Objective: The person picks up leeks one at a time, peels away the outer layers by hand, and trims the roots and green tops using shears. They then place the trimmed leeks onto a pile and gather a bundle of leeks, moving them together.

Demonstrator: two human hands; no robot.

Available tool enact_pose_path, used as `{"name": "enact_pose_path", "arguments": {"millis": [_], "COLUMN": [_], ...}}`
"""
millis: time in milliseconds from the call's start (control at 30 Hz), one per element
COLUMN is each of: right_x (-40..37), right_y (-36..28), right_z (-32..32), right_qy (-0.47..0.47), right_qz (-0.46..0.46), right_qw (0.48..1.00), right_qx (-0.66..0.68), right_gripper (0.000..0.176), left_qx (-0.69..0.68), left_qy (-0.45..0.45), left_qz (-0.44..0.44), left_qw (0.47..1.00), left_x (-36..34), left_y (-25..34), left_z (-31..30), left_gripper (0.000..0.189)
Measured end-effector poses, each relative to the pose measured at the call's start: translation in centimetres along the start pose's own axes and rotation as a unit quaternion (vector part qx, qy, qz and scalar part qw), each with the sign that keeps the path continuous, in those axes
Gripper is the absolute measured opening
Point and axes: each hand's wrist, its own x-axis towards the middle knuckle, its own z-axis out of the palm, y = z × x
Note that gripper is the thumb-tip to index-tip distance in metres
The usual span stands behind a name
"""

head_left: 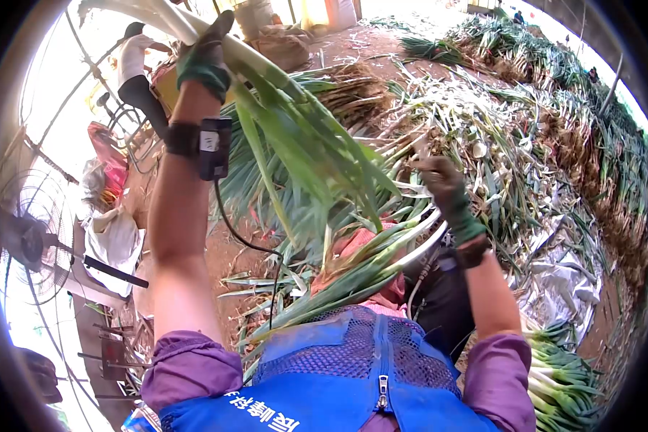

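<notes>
My left hand (207,59), in a dark and green glove, is raised at the upper left and closed round a bunch of green onions (288,129), whose leaves hang down to the right. At the right, my gloved right hand (443,189) is blurred, with its fingers curled; whether anything is in them is too smeared to tell. More green onions (367,275) lie across my lap on a reddish cloth, their white ends below my right hand. Beyond them a pile of leafy stalks (266,180) rests on the ground.
Heaped peelings (497,144) cover the ground ahead and right, with stacked green onions (612,165) along the far right. Trimmed bundles (561,378) lie at the lower right. A fan (36,237) stands left. Another person (140,75) bends at the upper left.
</notes>
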Motion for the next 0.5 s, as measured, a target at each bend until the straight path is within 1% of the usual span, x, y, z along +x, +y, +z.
{"name": "enact_pose_path", "arguments": {"millis": [33, 67, 100, 167, 233, 267, 300, 333, 367, 400, 433, 467, 500], "right_x": [0.4, 1.2, 1.1, 0.8, 0.9, 0.9, 0.8, 1.0, 1.2, 1.6, 1.7, 2.1, 2.4], "right_y": [-4.0, -7.2, -8.3, -8.0, -7.5, -7.0, -6.6, -6.7, -6.6, -7.0, -6.5, -6.1, -7.0], "right_z": [3.3, 5.3, 7.8, 10.7, 12.2, 12.2, 11.6, 10.9, 9.5, 7.9, 5.0, 1.6, -2.1], "right_qy": [0.002, -0.019, 0.002, -0.012, -0.081, -0.085, -0.090, -0.095, -0.150, -0.187, -0.193, -0.193, -0.152], "right_qz": [-0.074, -0.153, -0.161, -0.091, 0.064, 0.049, 0.033, 0.019, 0.082, 0.158, 0.226, 0.285, 0.269], "right_qw": [0.997, 0.988, 0.985, 0.987, 0.981, 0.983, 0.985, 0.986, 0.985, 0.960, 0.905, 0.817, 0.832], "right_qx": [-0.003, -0.025, -0.065, -0.128, -0.165, -0.154, -0.143, -0.133, 0.005, 0.134, 0.304, 0.462, 0.462], "right_gripper": [0.018, 0.028, 0.031, 0.035, 0.040, 0.039, 0.039, 0.038, 0.029, 0.023, 0.022, 0.023, 0.022], "left_qx": [-0.018, -0.037, -0.052, -0.028, -0.015, -0.007, 0.016, 0.052, 0.089, 0.126, 0.180, 0.216, 0.241], "left_qy": [-0.015, -0.030, -0.055, -0.052, -0.046, -0.036, -0.033, -0.019, -0.005, 0.007, 0.012, 0.029, 0.042], "left_qz": [-0.023, -0.045, -0.067, -0.041, -0.035, -0.032, 0.021, 0.052, 0.080, 0.108, 0.136, 0.164, 0.179], "left_qw": [0.999, 0.998, 0.995, 0.997, 0.998, 0.999, 0.999, 0.997, 0.993, 0.986, 0.974, 0.962, 0.953], "left_x": [-0.2, 0.1, 1.5, -1.5, -2.6, -2.9, -3.9, -4.7, -5.3, -5.6, -4.7, -3.4, -1.6], "left_y": [-0.2, -0.8, -2.2, -0.8, -0.7, -0.6, -0.3, 0.0, 0.3, 0.3, -1.0, -2.9, -5.0], "left_z": [0.7, 1.3, 1.6, 2.6, 3.3, 3.6, 3.5, 3.6, 3.6, 3.6, 3.3, 3.0, 2.2], "left_gripper": [0.053, 0.061, 0.059, 0.060, 0.060, 0.059, 0.058, 0.054, 0.050, 0.047, 0.051, 0.052, 0.053]}}
